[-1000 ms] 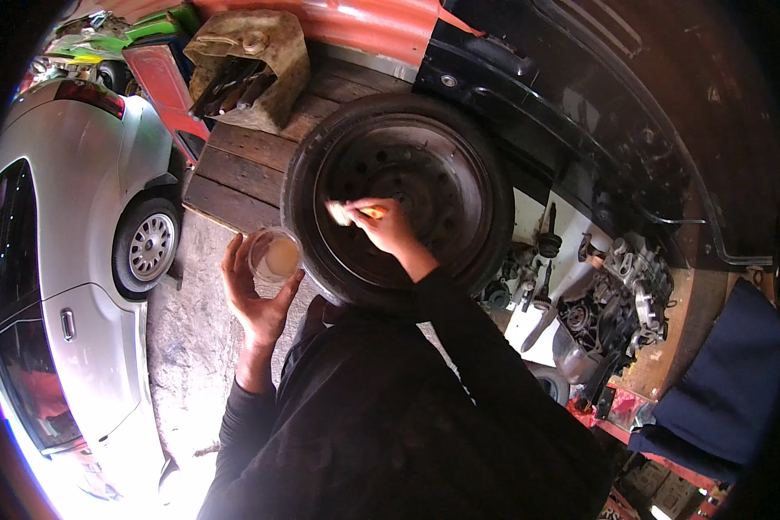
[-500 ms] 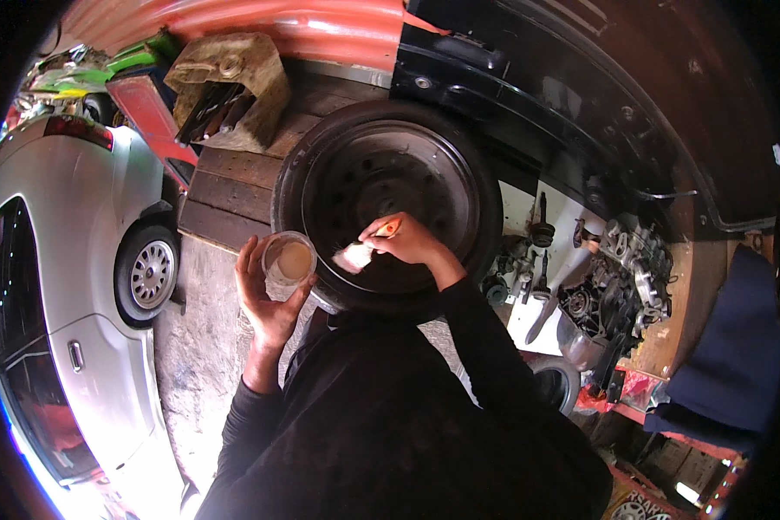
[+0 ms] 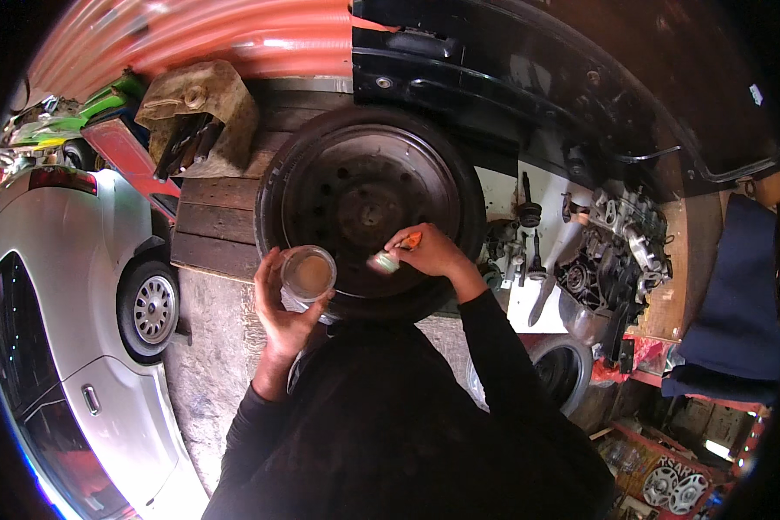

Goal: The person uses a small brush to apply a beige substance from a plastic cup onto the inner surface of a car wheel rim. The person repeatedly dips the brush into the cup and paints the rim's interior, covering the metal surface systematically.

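Note:
A black tyre [image 3: 271,195] on a dark, rusty steel wheel rim [image 3: 407,147] lies flat on the wooden bench in front of me. My left hand [image 3: 286,316] is wrapped round a clear plastic cup [image 3: 308,274] with a cloudy tan liquid in it, held above the tyre's near left edge. My right hand [image 3: 433,257] grips a paintbrush with an orange handle [image 3: 412,241]. Its pale bristles [image 3: 385,262] are over the near inner part of the rim; whether they touch the metal I cannot tell.
A cut-open, dirty container [image 3: 201,100] with tools stands on the bench planks [image 3: 212,224] at the far left. Engine parts [image 3: 602,260] fill the right side. A silver car [image 3: 104,321] stands on the left, and another tyre [image 3: 572,373] lies low on the right.
The brush has moved right, away from the cup, with my right hand. My view has shifted, so the tyre sits slightly further left. Both hands keep their hold.

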Motion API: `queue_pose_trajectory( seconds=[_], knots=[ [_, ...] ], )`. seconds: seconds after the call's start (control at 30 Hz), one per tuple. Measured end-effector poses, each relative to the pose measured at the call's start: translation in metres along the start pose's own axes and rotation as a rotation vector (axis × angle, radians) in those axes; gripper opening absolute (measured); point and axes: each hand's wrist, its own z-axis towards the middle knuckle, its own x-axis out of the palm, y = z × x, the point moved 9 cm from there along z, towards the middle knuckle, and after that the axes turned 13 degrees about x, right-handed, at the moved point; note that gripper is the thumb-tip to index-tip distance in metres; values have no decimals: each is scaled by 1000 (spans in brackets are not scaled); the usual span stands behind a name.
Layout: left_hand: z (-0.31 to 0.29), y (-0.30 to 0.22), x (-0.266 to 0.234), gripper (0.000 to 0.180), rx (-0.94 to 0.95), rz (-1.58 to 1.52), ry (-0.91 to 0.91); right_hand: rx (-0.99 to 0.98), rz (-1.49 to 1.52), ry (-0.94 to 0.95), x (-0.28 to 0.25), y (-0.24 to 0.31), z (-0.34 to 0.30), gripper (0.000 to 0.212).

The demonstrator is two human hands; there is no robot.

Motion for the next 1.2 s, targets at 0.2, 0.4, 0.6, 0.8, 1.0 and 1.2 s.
queue_pose_trajectory(
  seconds=[0.2,0.4,0.6,0.8,1.0,1.2],
  knots=[
    [-7,-6,22,94,-18,-91,71,120,-28,8,-3,-15,-5,15],
    [-8,-2,25,93,1,-103,95,76,145,31,-20,-9,-8,14],
    [-1,1,16,92,-6,-60,76,-105,167,-285,-36,12,-20,14],
    [4,1,13,94,34,-40,55,-513,590,-269,-78,113,-99,11],
    [-1,8,19,103,3,-58,104,-648,188,-64,-27,167,-103,12],
    [-3,3,20,99,56,-4,97,-604,8,-55,-14,185,-104,12]
  ],
)
